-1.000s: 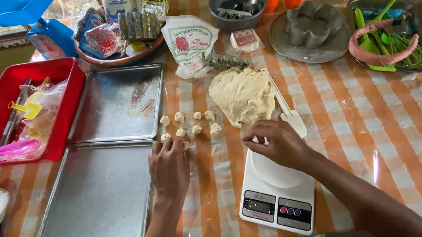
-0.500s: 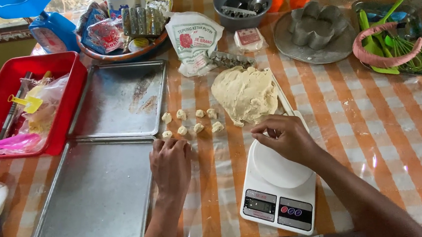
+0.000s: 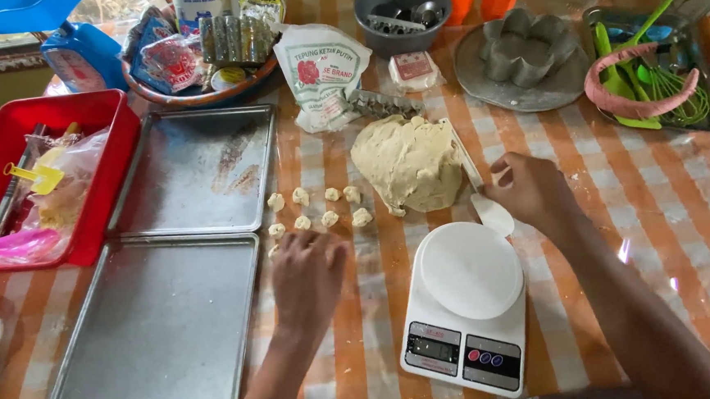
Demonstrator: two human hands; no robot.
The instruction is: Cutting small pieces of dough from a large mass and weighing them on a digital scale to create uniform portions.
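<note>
On worktop: right hand (image 3: 527,191) has moved off the kitchen scale (image 3: 468,307) to grip the white scraper (image 3: 487,208) beside the dough mass (image 3: 410,163); left hand (image 3: 306,272) flat, fingers together, near the dough pieces (image 3: 315,210). Next portion cut likely.

Two bare forearms enter from the bottom edge of the frame. The left hand (image 3: 308,278), at lower centre, shows no ring, watch or glove, and its forearm carries no sleeve. The right hand (image 3: 529,190), right of centre, is likewise unadorned, its long forearm uncovered down to the lower right corner.
</note>
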